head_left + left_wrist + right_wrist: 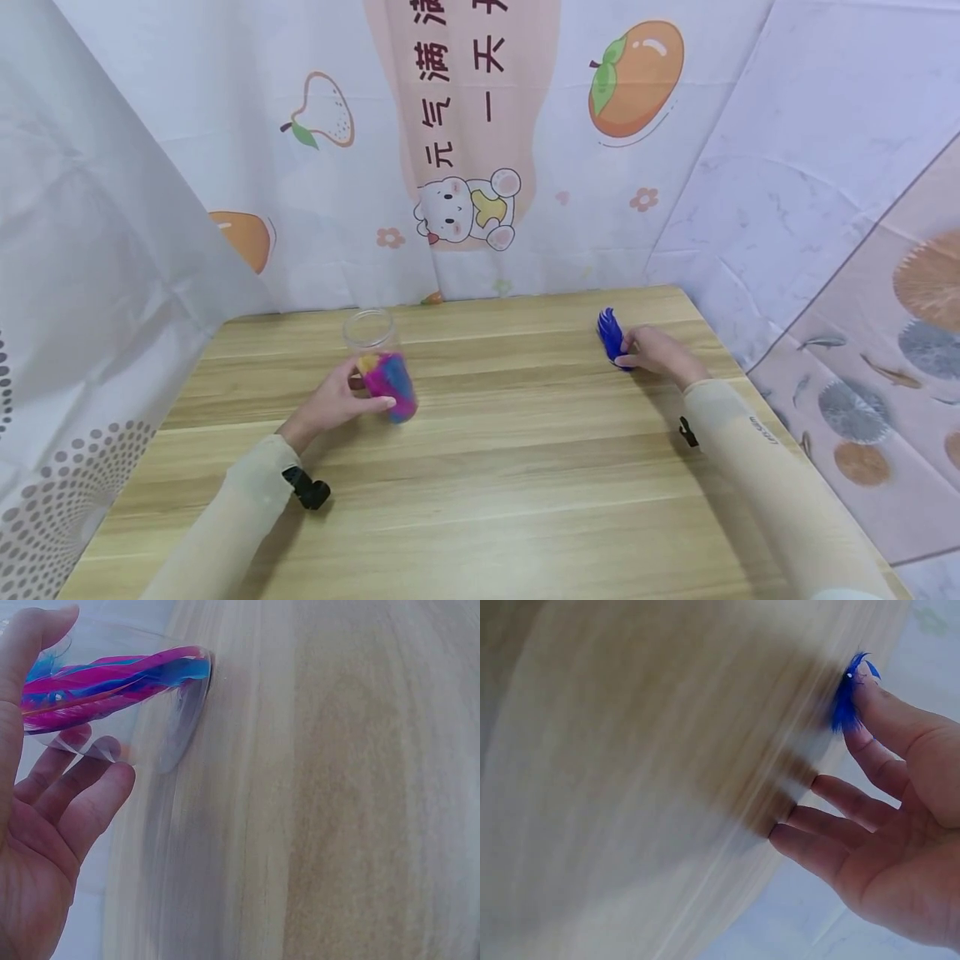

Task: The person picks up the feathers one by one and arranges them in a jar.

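Left hand (337,402) gripping the feather-filled jar (378,367) upright on the worktop (525,467), right hand (660,354) pinching a blue feather (611,336); a loosening pinch risks dropping it

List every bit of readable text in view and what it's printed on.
"元气满满": left column on the pink banner of the backdrop, top cut off.
"一天开": right column on the same banner; the top character is cropped, so uncertain.
Small print on the right sleeve: too small to read.
Nothing legible on the jar.
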The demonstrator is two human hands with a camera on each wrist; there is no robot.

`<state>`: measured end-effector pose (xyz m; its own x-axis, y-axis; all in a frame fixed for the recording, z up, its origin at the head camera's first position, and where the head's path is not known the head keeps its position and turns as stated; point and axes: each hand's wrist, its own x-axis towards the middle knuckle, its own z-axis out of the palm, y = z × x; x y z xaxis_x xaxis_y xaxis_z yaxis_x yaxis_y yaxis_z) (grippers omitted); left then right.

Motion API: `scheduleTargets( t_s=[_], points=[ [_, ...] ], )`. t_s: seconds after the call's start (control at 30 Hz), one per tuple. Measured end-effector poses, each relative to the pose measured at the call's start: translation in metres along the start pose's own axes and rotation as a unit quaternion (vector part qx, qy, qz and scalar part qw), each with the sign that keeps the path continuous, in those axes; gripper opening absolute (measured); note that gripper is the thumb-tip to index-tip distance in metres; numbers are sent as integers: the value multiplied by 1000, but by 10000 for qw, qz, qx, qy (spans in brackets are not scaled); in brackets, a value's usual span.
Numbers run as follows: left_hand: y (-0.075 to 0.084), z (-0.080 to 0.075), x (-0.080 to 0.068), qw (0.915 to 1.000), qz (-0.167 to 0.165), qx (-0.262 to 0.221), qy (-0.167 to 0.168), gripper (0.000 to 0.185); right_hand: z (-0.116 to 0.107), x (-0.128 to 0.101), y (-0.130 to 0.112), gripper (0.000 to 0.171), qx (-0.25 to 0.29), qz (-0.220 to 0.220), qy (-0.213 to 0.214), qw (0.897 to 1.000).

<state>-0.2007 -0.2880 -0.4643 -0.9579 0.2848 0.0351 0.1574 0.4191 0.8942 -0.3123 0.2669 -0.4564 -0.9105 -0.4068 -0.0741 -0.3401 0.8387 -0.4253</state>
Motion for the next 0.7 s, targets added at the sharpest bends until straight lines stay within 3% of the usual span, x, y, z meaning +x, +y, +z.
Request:
scheduleTargets(
  t_s=[0.3, 0.43, 0.57, 0.7],
  points=[
    [1, 0, 0, 10000, 18, 59, -6, 72, -4, -3, -4, 13, 146, 57, -113, 9998],
    [0, 0, 0, 10000, 34, 87, 14, 72, -3, -4, -6, 7, -128, -190, -105, 9997],
    [0, 0, 0, 9999, 19, 111, 34, 72, -1, -4, -7, 7, -425, -388, -4, 9983],
    [1, 0, 0, 9999, 21, 116, 29, 72, -1, -5, -7, 12, -250, -275, -71, 9993]
  ],
)
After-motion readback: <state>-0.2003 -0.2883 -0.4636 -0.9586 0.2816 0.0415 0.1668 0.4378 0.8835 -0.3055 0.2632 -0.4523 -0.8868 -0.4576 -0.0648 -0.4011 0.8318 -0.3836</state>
